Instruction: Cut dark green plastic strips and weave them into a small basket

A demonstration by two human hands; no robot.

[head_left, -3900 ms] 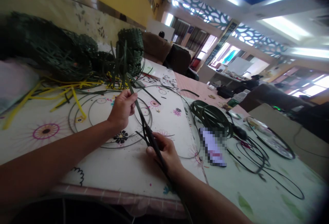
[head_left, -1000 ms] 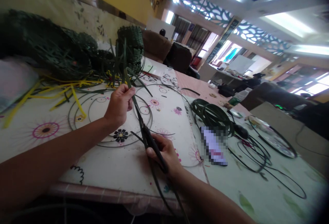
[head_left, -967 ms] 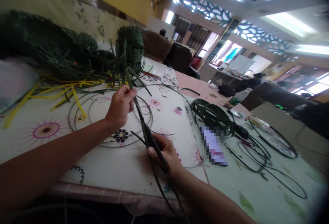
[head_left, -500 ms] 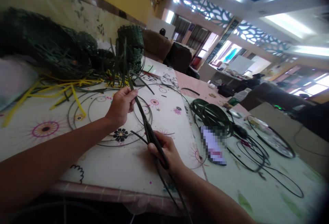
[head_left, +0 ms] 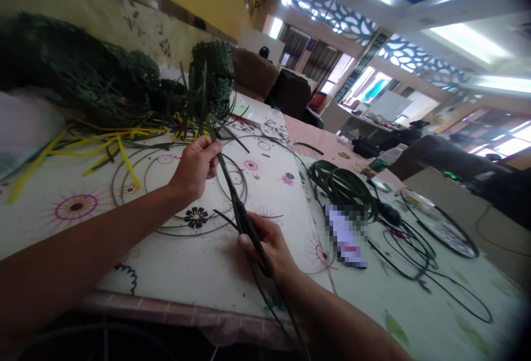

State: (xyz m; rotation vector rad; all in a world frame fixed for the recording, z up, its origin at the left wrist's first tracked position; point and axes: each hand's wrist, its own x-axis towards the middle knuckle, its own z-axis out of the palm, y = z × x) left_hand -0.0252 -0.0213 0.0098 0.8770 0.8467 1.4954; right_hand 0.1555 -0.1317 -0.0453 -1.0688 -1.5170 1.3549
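Between the thumb and fingers of my left hand (head_left: 198,165) is a dark green flat strip (head_left: 225,172), which slants down across the table toward my right. My right hand (head_left: 269,244) is closed around a slim black-handled tool (head_left: 256,239) lying along the same strip; its working end is too dark to make out. Tails of the strip hang below this hand past the table edge. A short strip end (head_left: 224,219) sticks out left of the tool. Wire-like hoops (head_left: 182,234) lie flat on the table beneath my hands.
Dark green woven baskets (head_left: 211,73) stand at the back left, with yellow strips (head_left: 124,159) before them. On the right are a coil of green strip (head_left: 340,184), a pixelated purple item (head_left: 344,239) and loops of thin cord (head_left: 415,250). The table's front edge (head_left: 174,311) is close.
Both hands keep nearly the same pose and hold on the strip and tool. The whole view has shifted very slightly.
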